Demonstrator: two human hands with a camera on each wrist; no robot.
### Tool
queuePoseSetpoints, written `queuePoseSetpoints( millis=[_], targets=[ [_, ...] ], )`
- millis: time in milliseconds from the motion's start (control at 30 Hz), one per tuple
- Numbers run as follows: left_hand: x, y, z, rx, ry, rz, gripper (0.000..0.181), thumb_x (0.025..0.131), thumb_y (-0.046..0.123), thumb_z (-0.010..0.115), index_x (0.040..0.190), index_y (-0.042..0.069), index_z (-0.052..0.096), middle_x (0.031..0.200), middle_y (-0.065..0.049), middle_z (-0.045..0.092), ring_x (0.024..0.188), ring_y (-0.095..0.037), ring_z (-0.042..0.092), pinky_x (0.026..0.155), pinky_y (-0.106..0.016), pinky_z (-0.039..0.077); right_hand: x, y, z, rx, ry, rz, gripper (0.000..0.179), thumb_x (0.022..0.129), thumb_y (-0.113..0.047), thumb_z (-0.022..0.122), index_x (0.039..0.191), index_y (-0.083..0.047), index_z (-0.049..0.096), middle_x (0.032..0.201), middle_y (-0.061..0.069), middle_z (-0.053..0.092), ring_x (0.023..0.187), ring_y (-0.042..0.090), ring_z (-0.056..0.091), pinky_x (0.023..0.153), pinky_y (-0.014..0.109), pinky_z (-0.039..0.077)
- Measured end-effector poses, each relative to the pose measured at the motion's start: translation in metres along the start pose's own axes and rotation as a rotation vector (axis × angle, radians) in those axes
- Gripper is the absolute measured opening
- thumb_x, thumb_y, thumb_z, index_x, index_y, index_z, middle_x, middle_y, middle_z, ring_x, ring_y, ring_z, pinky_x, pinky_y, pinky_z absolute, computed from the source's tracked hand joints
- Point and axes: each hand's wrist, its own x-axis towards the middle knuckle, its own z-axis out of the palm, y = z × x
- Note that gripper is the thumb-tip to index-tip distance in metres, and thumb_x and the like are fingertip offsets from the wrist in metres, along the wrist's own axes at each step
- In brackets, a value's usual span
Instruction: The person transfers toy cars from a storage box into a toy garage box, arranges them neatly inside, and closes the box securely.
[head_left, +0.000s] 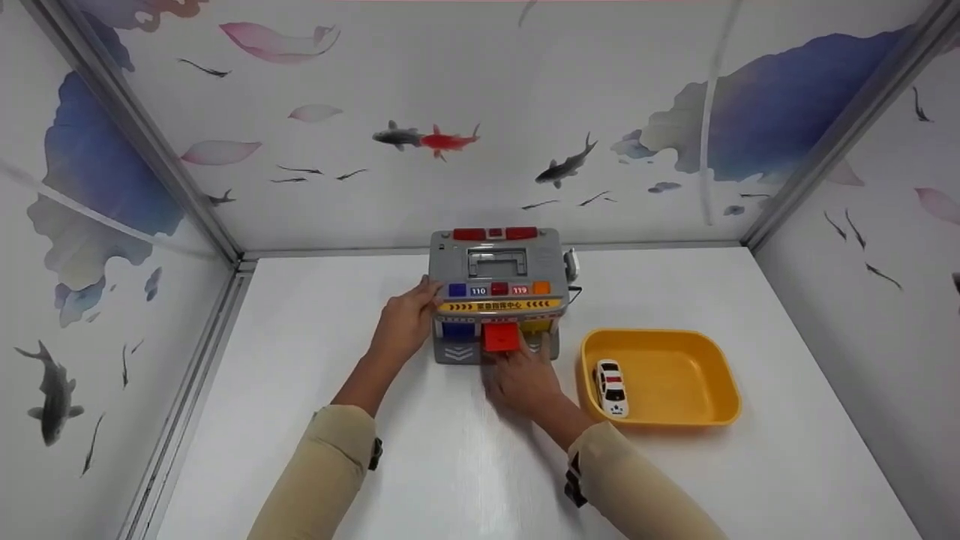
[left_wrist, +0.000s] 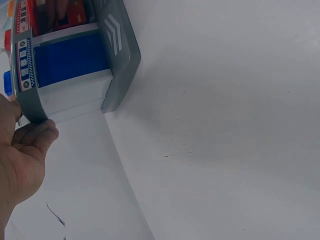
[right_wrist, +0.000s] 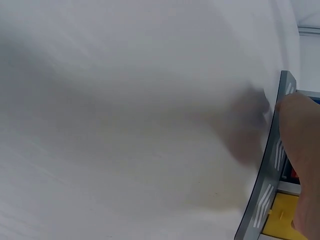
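A grey toy garage (head_left: 495, 266) with red roof lights stands by the back wall. Its middle red door (head_left: 501, 337) is raised, while the blue door (left_wrist: 72, 59) and yellow door (right_wrist: 281, 215) are down. My left hand (head_left: 405, 319) grips the left edge of its roof, fingers curled under the edge. At the middle bay, my right hand (head_left: 525, 379) reaches in below the red door. Its fingers hold a red toy car (left_wrist: 76, 14), seen partly inside the bay in the left wrist view; the door and hand hide it from the head view.
To the right of the garage is a yellow tray (head_left: 675, 375) with a white toy police car (head_left: 612, 388) at its left side. A small handset (head_left: 571, 264) hangs on the garage's right side. Printed walls enclose the white table (head_left: 465, 465).
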Motion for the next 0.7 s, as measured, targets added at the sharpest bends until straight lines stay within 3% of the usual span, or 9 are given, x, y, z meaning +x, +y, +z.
queuePoseSetpoints(
  millis=[200,433,700],
  targets=[
    [0.000,0.000,0.000,0.002,-0.005,-0.004,0.046,0.116,0.036,0.057,0.159,0.018,0.062,0.169,-0.013,0.050,0.156,-0.031,0.053,0.129,-0.049,0.047,0.002,0.003,0.001,0.022,0.009,-0.003,0.068,0.113,-0.051,0.054,0.171,-0.019,0.042,0.182,0.006,0.036,0.170,0.033,0.026,0.134,0.081,0.016],
    [0.001,0.002,0.000,0.008,0.002,0.012,0.045,0.116,0.034,0.058,0.158,0.016,0.063,0.168,-0.014,0.051,0.155,-0.032,0.055,0.128,-0.049,0.048,-0.006,0.008,0.006,0.053,0.052,-0.051,0.053,0.111,-0.045,0.058,0.154,-0.013,0.062,0.177,0.009,0.044,0.170,0.038,0.026,0.135,0.080,0.016],
    [0.000,0.002,0.000,0.013,0.012,0.027,0.044,0.116,0.033,0.058,0.156,0.014,0.064,0.166,-0.014,0.053,0.154,-0.031,0.056,0.128,-0.047,0.049,-0.020,0.015,0.012,0.004,0.150,-0.123,0.060,0.114,-0.047,0.053,0.163,-0.011,0.051,0.176,0.010,0.045,0.169,0.039,0.031,0.136,0.076,0.019]
  ],
)
